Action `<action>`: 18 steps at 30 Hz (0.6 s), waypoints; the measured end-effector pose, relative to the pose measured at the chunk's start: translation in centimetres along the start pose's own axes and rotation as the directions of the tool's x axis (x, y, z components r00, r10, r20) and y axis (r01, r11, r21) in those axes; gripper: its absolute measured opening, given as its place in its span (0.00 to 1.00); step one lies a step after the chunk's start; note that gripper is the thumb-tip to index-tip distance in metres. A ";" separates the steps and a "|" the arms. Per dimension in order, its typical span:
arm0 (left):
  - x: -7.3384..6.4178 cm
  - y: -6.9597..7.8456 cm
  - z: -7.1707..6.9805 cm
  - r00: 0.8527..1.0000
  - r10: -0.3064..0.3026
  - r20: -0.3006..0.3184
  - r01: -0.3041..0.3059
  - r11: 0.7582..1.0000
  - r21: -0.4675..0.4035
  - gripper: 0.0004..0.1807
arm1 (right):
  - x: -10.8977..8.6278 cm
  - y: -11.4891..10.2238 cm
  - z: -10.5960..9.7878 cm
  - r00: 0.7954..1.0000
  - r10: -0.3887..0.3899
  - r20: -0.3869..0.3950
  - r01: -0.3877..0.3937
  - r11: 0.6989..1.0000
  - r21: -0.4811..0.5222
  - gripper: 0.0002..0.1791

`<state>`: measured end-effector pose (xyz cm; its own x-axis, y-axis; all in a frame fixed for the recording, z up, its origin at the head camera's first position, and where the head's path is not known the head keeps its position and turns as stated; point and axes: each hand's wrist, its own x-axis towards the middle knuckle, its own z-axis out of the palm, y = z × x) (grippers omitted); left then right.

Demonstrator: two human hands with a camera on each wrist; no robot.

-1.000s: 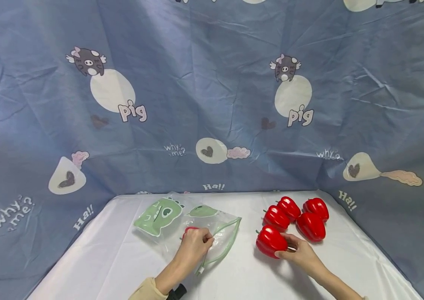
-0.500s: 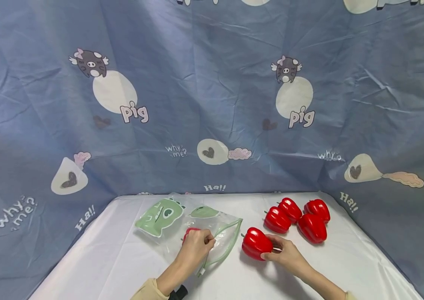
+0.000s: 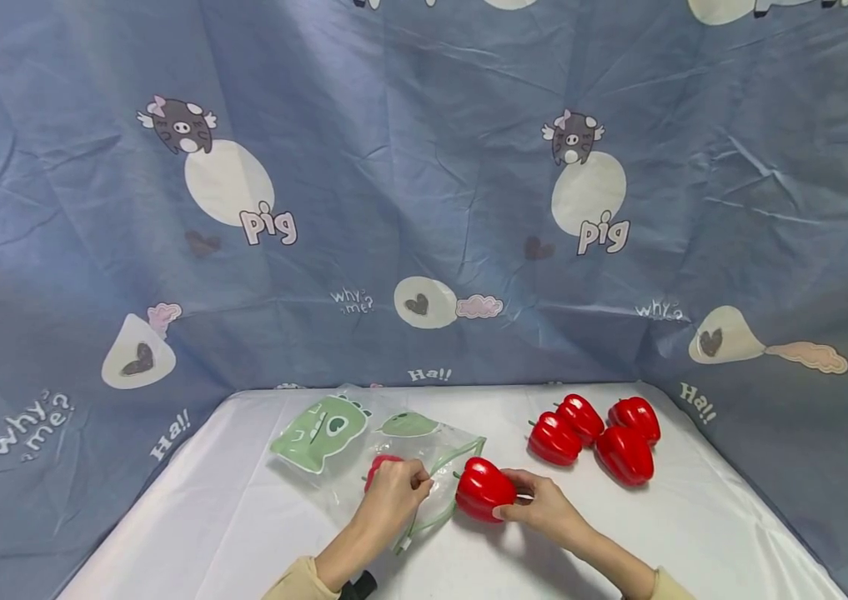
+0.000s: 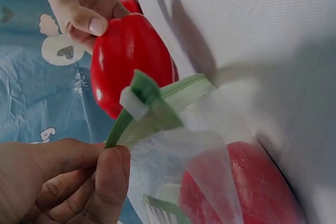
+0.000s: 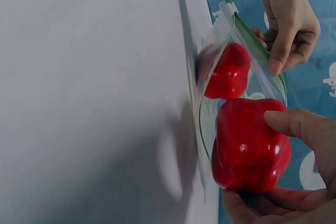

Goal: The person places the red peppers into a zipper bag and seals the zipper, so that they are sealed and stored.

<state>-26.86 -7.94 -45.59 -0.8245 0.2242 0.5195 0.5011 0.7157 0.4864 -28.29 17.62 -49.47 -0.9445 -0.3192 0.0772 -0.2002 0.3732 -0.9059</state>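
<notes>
A clear zip bag (image 3: 352, 492) with green dinosaur print lies on the table, its green-edged mouth facing right. My left hand (image 3: 391, 492) pinches the upper edge of that mouth, which stands parted in the right wrist view. Inside the bag rests one red bell pepper (image 5: 231, 71), partly hidden by the left hand in the head view. My right hand (image 3: 539, 507) grips another red bell pepper (image 3: 484, 490) between thumb and fingers, right at the bag's mouth. A white slider (image 4: 133, 103) sits at a corner of the green zip.
Several more red bell peppers (image 3: 624, 455) lie in a cluster at the back right of the white-covered table (image 3: 701, 517). A blue printed curtain (image 3: 424, 208) hangs behind. Near the left sleeve is a black object (image 3: 359, 586), mostly hidden.
My right hand has carried its bell pepper leftward from beside the cluster to the bag's mouth. The left hand keeps its pinch on the bag edge, nearly still.
</notes>
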 end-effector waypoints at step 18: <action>-0.1 0.2 -0.1 0.997 -0.033 0.069 0.035 0.999 -0.029 0.06 | 1.8 -0.9 3.3 0.995 -0.054 0.087 0.057 0.998 -0.027 0.34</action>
<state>-26.67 -7.88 -45.50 -0.8570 0.2455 0.4531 0.4789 0.7040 0.5244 -28.94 13.79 -49.87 -0.9060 -0.4138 0.0894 -0.2602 0.3776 -0.8886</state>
